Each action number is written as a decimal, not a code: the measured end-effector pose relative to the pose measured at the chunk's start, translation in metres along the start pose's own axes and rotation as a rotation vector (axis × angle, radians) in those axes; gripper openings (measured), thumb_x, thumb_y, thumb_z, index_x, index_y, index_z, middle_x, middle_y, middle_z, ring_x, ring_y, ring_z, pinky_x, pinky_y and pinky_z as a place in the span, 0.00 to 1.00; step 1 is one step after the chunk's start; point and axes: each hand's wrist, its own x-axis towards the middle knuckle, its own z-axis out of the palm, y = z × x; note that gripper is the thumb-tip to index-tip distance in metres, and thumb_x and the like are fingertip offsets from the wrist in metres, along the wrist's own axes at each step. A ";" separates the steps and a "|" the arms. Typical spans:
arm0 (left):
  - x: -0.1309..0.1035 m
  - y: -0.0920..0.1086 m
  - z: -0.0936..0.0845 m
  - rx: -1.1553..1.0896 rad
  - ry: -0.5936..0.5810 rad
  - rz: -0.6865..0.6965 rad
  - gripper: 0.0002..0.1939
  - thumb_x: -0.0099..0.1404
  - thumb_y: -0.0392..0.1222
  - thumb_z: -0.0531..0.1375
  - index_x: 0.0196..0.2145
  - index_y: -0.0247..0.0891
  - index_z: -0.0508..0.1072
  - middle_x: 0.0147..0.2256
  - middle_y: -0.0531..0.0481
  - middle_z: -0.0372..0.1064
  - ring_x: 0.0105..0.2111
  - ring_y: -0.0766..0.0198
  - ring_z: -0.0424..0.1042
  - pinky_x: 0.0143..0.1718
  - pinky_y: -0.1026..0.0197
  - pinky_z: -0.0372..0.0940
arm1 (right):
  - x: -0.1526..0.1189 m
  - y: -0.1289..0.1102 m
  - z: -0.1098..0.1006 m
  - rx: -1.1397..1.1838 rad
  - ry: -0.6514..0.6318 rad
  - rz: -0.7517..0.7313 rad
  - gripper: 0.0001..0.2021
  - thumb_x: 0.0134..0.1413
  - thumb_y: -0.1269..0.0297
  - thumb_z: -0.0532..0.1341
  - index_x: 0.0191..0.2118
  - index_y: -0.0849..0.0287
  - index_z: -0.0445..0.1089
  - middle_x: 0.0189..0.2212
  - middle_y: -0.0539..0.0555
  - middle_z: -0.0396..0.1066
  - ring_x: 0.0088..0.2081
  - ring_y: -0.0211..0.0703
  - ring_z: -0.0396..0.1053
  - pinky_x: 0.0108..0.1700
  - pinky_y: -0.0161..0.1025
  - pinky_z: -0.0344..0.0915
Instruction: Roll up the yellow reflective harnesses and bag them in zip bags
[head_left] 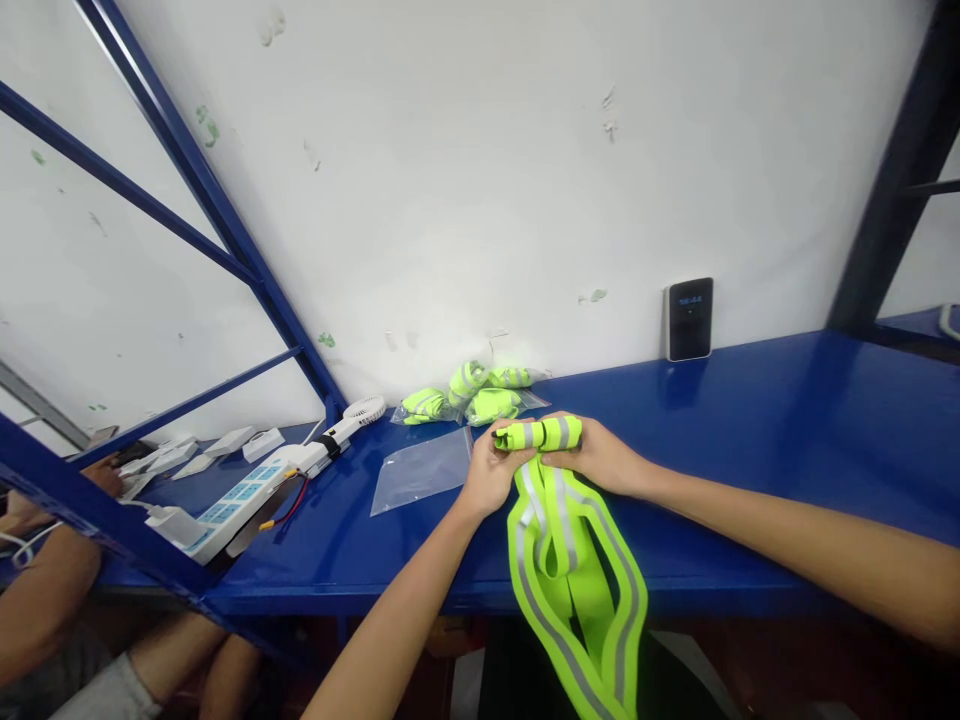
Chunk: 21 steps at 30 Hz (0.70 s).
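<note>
A neon yellow-green reflective strap [530,600] with silver stripes is partly rolled at its top, just above the blue table. Around the left end of the roll my left hand [491,470] is closed. My right hand [596,457] grips the right end, its fingers behind the roll and thumb in front. Long loops of the strap hang down over the table's front edge. Left of my left hand lies a flat clear plastic bag [421,470]. Behind the hands, against the wall, sit several bagged yellow-green straps [493,403].
On the blue table [750,430], a black-screened device [689,320] leans on the wall. At left are a white power strip [244,500], a small white fan [365,410], cables and white boxes. Beyond the blue frame [247,260], another person's arms [56,570] show.
</note>
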 end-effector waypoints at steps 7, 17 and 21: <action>0.005 0.008 -0.009 0.093 0.120 0.071 0.08 0.49 0.28 0.63 0.26 0.37 0.76 0.51 0.42 0.70 0.51 0.50 0.68 0.54 0.51 0.58 | -0.007 -0.014 0.005 0.437 -0.229 0.202 0.27 0.56 0.60 0.61 0.62 0.53 0.59 0.54 0.57 0.69 0.53 0.52 0.69 0.53 0.51 0.67; -0.002 0.016 -0.003 -0.361 -0.013 -0.176 0.35 0.50 0.35 0.59 0.58 0.43 0.64 0.51 0.45 0.69 0.53 0.47 0.67 0.54 0.47 0.60 | 0.004 -0.009 -0.003 0.340 -0.014 0.125 0.29 0.45 0.69 0.67 0.56 0.55 0.65 0.56 0.57 0.67 0.50 0.52 0.70 0.53 0.50 0.67; -0.004 0.018 -0.002 -0.165 -0.022 -0.235 0.43 0.49 0.36 0.68 0.61 0.49 0.58 0.50 0.46 0.70 0.48 0.50 0.71 0.52 0.49 0.62 | 0.002 -0.009 -0.007 0.266 -0.031 0.099 0.39 0.44 0.65 0.69 0.63 0.51 0.54 0.55 0.59 0.65 0.47 0.52 0.72 0.49 0.51 0.70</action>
